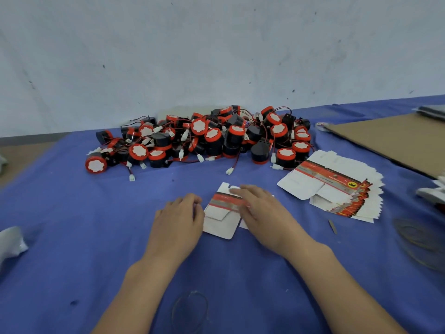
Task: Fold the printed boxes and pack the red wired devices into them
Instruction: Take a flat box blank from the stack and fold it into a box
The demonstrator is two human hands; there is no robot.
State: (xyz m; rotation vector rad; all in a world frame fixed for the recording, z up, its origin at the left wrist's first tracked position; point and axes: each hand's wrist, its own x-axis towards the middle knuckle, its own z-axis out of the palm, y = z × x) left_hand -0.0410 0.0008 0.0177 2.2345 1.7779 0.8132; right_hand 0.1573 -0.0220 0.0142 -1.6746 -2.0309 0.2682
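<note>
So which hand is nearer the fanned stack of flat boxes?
Right. The right hand rests on the single flat box, just left of the stack; the left hand sits at that box's far left edge, further away.

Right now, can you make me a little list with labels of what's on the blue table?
Table cover: blue cloth
Back: pile of round red-and-black wired devices
Middle: one flat white-and-red printed cardboard box
Right hand: lies flat on that box
Left hand: at the box's left edge, hold unclear
Right side: fanned stack of flat printed boxes
Packed devices: none seen
</note>
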